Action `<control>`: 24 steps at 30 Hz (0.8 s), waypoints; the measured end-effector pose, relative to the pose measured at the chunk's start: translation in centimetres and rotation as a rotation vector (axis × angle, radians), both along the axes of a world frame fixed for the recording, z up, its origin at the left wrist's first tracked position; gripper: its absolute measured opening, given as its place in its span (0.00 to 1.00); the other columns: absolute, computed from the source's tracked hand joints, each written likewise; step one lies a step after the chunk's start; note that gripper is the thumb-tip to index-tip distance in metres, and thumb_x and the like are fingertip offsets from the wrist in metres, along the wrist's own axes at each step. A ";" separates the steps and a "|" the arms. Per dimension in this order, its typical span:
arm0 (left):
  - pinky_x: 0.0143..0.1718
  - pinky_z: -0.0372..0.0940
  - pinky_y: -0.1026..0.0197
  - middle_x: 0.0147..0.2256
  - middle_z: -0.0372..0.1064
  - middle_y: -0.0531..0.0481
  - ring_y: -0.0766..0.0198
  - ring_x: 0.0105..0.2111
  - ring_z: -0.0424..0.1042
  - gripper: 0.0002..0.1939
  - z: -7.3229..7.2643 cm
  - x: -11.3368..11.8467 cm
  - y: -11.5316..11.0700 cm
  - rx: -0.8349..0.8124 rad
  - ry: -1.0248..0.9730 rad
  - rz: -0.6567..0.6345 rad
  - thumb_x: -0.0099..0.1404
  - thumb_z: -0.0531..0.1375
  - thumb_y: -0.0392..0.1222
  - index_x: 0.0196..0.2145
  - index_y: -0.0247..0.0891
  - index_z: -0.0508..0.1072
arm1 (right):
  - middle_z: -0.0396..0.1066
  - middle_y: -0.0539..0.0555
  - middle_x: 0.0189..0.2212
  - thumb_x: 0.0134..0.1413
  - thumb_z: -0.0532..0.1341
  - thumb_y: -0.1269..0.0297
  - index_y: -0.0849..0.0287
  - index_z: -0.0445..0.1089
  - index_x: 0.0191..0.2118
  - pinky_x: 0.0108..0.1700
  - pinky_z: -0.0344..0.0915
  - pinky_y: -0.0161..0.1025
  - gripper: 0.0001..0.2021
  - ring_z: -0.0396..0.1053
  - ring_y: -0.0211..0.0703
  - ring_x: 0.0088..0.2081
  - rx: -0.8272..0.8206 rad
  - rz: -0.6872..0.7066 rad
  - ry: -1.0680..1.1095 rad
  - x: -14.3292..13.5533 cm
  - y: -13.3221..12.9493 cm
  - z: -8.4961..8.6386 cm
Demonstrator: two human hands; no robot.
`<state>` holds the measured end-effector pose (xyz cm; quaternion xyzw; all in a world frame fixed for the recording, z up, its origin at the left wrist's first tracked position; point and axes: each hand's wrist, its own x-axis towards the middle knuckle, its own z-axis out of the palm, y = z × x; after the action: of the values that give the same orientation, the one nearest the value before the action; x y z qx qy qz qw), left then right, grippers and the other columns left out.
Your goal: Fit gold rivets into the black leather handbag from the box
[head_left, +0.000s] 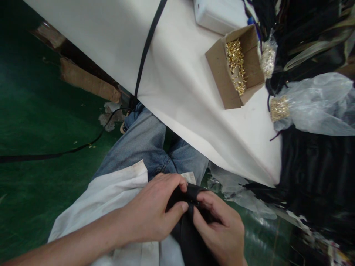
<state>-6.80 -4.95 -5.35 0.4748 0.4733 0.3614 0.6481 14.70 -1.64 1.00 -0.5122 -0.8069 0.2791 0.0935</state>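
Above my lap, both hands pinch a folded piece of black fabric (191,240). My left hand (161,210) has thumb and forefinger closed on its left side. My right hand (219,225) grips the fold from the right, its fingertips almost meeting the left ones. Between them shows a small dark spot with a glint that I cannot make out. The lower part of the fabric hangs down over my white shirt (108,207).
A white-covered table (177,81) lies ahead, bearing an open cardboard box (222,70) of small gold-coloured pieces, a white container (220,14) and a black strap (145,48). Plastic bags (318,103) and dark material (318,166) are at right. Cardboard (85,79) lies beneath.
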 end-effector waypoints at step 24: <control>0.53 0.76 0.43 0.63 0.70 0.37 0.47 0.55 0.77 0.31 -1.0 -2.6 3.1 0.607 0.426 -0.270 0.77 0.53 0.32 0.73 0.46 0.63 | 0.77 0.56 0.38 0.74 0.58 0.77 0.55 0.72 0.46 0.41 0.77 0.40 0.09 0.79 0.46 0.38 0.080 0.194 -0.001 -2.1 1.5 -1.8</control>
<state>-9.38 -1.86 -6.30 0.7670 0.4021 0.2900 0.4073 12.56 -0.15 -0.78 -0.4277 -0.8632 0.2543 0.0858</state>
